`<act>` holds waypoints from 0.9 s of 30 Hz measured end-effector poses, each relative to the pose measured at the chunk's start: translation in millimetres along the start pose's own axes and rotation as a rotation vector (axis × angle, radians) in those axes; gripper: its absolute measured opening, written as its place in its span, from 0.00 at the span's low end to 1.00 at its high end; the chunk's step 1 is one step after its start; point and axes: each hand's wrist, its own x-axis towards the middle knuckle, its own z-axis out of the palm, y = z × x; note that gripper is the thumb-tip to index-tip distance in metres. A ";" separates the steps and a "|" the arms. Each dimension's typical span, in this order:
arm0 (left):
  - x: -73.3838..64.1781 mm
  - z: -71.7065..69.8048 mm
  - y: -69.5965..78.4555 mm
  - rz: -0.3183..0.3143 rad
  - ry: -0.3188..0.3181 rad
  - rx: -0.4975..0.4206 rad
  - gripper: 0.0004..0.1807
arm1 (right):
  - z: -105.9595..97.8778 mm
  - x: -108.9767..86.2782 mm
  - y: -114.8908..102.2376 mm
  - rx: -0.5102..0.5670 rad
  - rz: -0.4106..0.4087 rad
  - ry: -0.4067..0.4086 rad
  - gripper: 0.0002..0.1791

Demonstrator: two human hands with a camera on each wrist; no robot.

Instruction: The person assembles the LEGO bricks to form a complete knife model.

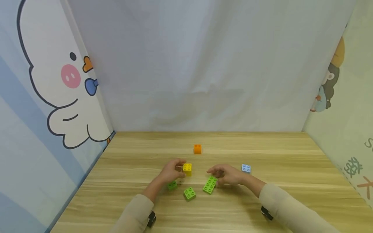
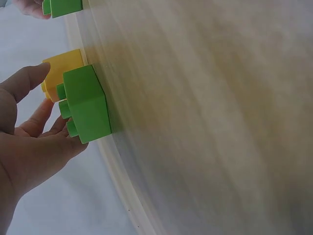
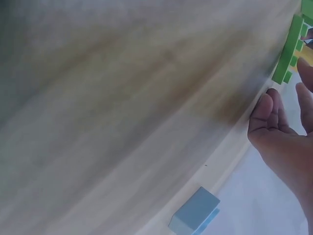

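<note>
Pinching the yellow brick (image 1: 187,170), left grip (image 1: 170,171)

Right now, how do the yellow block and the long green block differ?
The yellow block has a square top with four studs; the long green block has an oblong one with eight. The left hand holds the yellow block; the long green block lies unheld beside the right hand. Both have their studs facing up.
</note>
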 end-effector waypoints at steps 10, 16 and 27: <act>9.9 -2.6 -9.8 -0.031 -0.042 -0.029 0.28 | 3.5 9.4 6.2 -0.118 -0.031 -0.055 0.26; 13.3 -2.1 -9.6 -0.014 -0.059 0.000 0.28 | 4.2 10.9 6.0 -0.187 -0.024 -0.056 0.24; 15.4 1.4 -9.4 0.015 -0.052 0.038 0.24 | 5.0 9.3 9.1 -0.171 -0.046 -0.047 0.15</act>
